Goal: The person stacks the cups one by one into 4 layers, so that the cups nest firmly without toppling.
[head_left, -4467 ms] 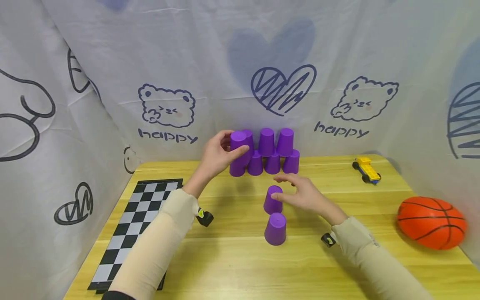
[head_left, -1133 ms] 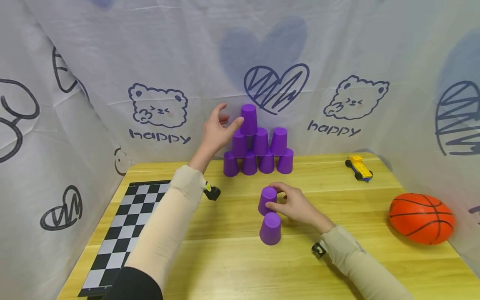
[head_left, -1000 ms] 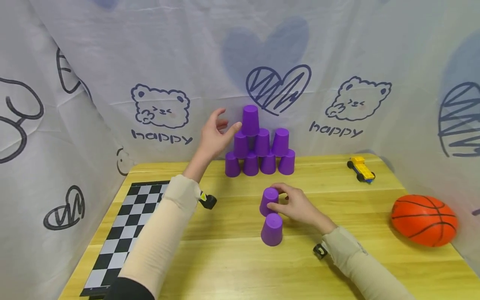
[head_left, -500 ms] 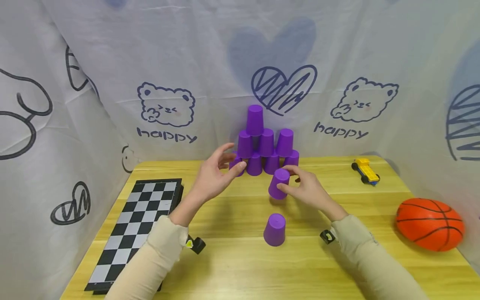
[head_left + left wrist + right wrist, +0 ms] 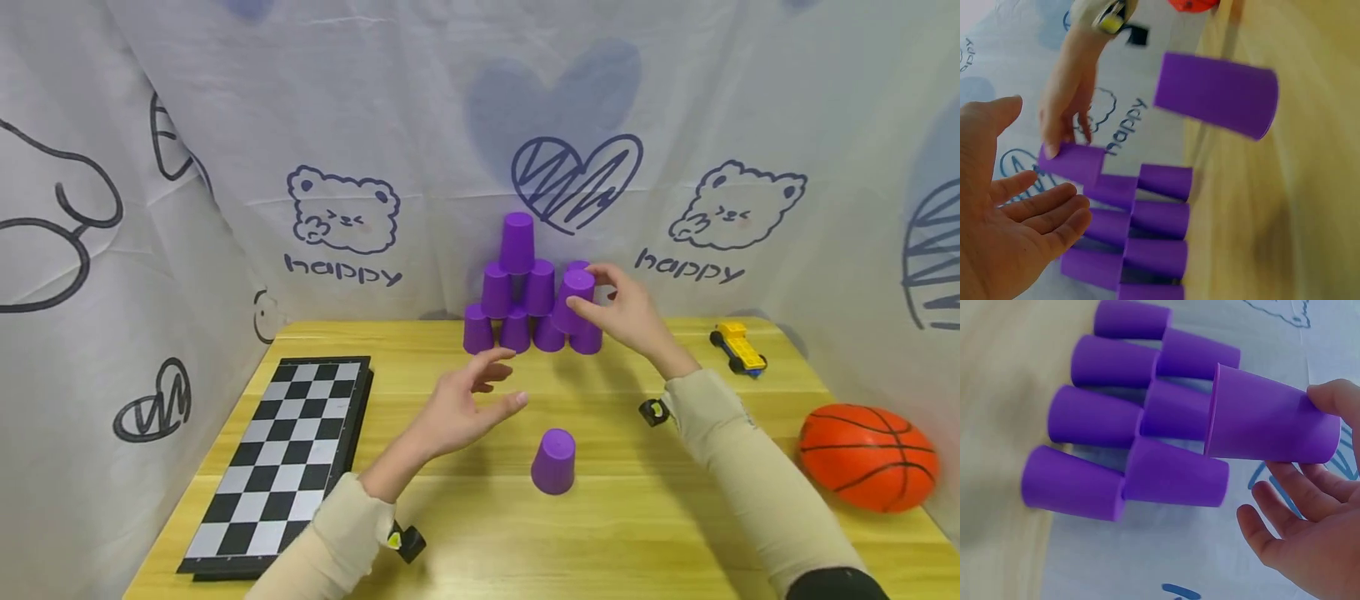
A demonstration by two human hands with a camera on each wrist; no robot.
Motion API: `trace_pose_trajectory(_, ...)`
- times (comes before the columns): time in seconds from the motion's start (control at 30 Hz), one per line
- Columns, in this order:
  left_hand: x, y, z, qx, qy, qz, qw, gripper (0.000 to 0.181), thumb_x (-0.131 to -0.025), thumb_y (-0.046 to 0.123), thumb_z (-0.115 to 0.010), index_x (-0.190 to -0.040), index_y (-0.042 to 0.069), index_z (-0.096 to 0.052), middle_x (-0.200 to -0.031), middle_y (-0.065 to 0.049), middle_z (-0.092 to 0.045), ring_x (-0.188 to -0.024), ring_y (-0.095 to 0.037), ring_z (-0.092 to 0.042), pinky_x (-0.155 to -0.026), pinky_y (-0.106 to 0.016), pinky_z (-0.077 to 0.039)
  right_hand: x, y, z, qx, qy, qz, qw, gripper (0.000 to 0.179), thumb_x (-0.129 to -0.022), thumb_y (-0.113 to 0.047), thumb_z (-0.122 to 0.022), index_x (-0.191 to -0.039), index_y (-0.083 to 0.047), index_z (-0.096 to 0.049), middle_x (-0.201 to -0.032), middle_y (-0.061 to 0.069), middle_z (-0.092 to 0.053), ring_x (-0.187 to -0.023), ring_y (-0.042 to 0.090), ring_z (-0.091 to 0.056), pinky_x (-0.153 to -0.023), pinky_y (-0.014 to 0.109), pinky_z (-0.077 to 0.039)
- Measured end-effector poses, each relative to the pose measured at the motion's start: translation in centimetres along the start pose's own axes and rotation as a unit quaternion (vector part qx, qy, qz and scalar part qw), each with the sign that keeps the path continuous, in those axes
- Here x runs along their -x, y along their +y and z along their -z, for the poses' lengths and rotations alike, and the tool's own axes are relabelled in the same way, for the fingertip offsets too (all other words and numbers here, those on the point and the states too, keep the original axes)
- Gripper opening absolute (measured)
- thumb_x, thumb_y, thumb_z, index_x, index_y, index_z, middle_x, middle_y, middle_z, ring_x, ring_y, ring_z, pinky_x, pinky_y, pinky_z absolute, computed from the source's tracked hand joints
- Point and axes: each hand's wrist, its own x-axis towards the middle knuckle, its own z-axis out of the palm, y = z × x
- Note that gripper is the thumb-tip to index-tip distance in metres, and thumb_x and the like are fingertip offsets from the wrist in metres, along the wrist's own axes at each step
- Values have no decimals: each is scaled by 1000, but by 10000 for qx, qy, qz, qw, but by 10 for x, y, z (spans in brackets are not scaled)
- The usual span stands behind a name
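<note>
A purple cup (image 5: 575, 302) is pinched near its base between the thumb and fingers of my right hand (image 5: 637, 315). Mouth down, it hangs in front of the right end of a pyramid of upside-down purple cups, partly covering it. Several cups (image 5: 478, 330) form the bottom row, three stand above, and one cup (image 5: 517, 243) sits on top at the left. In the right wrist view the held cup (image 5: 1272, 419) overlaps the upper rows. My left hand (image 5: 461, 410) hovers with relaxed fingers, holding nothing, left of a lone upside-down cup (image 5: 553, 463) on the table.
A black-and-white checkered board (image 5: 288, 458) lies on the wooden table (image 5: 480, 542) at the left. A yellow toy car (image 5: 738, 347) stands at the back right, and an orange basketball-patterned ball (image 5: 867, 457) rests at the right edge. A printed curtain (image 5: 442, 125) hangs close behind the pyramid.
My left hand has left the cup at the pyramid's upper left and come down toward me. My right hand has lifted one of the two loose cups and carried it back to the pyramid.
</note>
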Motion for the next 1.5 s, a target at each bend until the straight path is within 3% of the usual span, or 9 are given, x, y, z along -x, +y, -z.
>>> trace_pose_trajectory(0.13,8,-3,-15,132,-227,-84,9996,61,-96,34,-78,-150,20,-54,-140,-10,-69,-129,-30,-68,-104,-45,-58,-19,-5,5,43,182,32,9998,62,-94,-33,-77,-141,1,-57,-134,23,-66,-128,38,-60,-110,57,-48)
trace_pose_trajectory(0.33,17,-6,-35,220,-546,32,9983,65,-95,38,-79,-151,18,-53,-142,-9,-69,-132,-27,-66,-106,-40,-57,-39,-12,6,137,369,-87,9992,61,-94,-34,-77,-142,-2,-57,-134,22,-67,-129,40,-60,-111,54,-49)
trace_pose_trajectory(0.63,28,-14,-59,516,-859,446,9940,71,-93,39,-81,-154,18,-51,-144,-15,-66,-135,-33,-63,-110,-37,-54,-64,-13,7,-88,527,-186,9984,60,-95,-29,-75,-145,-1,-55,-135,25,-66,-131,39,-58,-113,54,-46)
trace_pose_trajectory(0.9,36,-21,-72,491,-866,641,9930,78,-87,40,-88,-153,20,-52,-143,-8,-68,-132,-19,-64,-112,-36,-53,-77,-11,8,-79,506,-357,9980,62,-95,-32,-73,-146,-2,-54,-135,26,-65,-130,40,-58,-107,54,-49)
trace_pose_trajectory(1.23,41,-29,-84,757,-834,682,9913,76,-85,37,-90,-150,21,-55,-141,-6,-69,-128,-20,-66,-110,-40,-54,-85,-4,4,-91,450,-531,9975,63,-96,-32,-73,-146,0,-53,-137,26,-64,-129,39,-60,-111,53,-51)
trace_pose_trajectory(1.5,39,-31,-87,700,-818,681,9918,73,-90,34,-86,-151,14,-54,-137,-6,-70,-125,-21,-68,-111,-41,-54,-90,-6,2,-110,493,-476,9976,60,-96,-31,-73,-143,0,-55,-136,26,-65,-128,39,-62,-112,51,-51)
